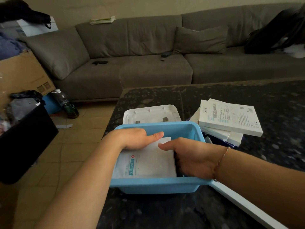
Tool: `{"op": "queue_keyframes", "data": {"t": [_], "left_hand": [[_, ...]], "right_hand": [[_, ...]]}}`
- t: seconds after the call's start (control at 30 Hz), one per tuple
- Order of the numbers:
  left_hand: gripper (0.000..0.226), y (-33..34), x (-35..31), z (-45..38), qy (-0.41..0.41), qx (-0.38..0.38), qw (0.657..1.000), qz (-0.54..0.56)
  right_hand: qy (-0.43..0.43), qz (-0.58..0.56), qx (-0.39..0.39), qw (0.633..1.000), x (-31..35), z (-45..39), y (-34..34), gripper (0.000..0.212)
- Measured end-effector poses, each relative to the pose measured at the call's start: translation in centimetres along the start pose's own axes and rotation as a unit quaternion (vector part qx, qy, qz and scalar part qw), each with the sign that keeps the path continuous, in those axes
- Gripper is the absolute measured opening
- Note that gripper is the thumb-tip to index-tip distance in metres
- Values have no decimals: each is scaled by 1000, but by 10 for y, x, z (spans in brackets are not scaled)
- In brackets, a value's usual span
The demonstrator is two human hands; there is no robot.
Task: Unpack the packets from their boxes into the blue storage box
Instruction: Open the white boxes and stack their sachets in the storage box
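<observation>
Packets (148, 162) sit inside blue storage box (155, 185) on table (247, 93). Head view: L hand (133, 139) + R hand (191, 159) both grip stack's edges, thumbs on top. White boxes (231, 118) stacked just beyond R grip; white lid (151, 113) behind.

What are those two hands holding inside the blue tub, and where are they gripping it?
A stack of white packets, held by its two side edges: left hand and right hand, inside the blue storage box.
</observation>
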State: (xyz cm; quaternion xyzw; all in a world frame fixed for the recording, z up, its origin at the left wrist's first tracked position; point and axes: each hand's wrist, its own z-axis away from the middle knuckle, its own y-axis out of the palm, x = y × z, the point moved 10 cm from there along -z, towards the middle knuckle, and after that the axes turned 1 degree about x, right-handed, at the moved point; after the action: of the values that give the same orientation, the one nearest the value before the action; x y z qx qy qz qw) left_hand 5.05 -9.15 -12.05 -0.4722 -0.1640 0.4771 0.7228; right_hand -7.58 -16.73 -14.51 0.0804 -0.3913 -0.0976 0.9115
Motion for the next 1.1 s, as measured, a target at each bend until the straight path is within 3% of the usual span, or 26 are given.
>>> {"op": "queue_keyframes", "data": {"t": [0.3, 0.43, 0.5, 0.57, 0.63, 0.67, 0.73, 0.8, 0.87, 1.0, 1.1], "left_hand": [[69, -3, -7, 0, 29, -20, 999, -5], [69, -32, -34, 23, 112, -115, 987, 21], [66, -48, -55, 44, 161, -200, 966, 26], [51, -65, -83, 82, 241, -345, 903, 83], [33, -64, -112, 132, 328, -495, 792, 142], [27, -53, -125, 151, 353, -542, 745, 162], [23, -18, -161, 172, 406, -561, 696, 187], [19, 30, -206, 176, 466, -522, 696, 161], [21, 82, -249, 168, 496, -459, 729, 110], [53, 160, -295, 132, 467, -369, 803, 14], [52, 179, -301, 115, 424, -360, 831, 17]], "right_hand": [[-12, -13, 3, 1000, 7, 5, 6, 29], [-67, 58, -28, 996, 27, 22, -2, 62], [-94, 55, -30, 994, 37, 44, -12, 63], [-123, 53, -26, 991, 45, 71, -28, 60], [-159, 59, -34, 985, 48, 96, -49, 48], [-180, 65, -43, 981, 47, 109, -61, 39], [-217, 68, -79, 971, 41, 131, -91, 29], [-236, 60, -140, 960, 28, 150, -125, 24], [-248, 51, -189, 949, 14, 166, -153, 20], [-286, 36, -266, 920, -17, 198, -197, 15], [-323, 4, -304, 896, -45, 217, -221, 15]]}}
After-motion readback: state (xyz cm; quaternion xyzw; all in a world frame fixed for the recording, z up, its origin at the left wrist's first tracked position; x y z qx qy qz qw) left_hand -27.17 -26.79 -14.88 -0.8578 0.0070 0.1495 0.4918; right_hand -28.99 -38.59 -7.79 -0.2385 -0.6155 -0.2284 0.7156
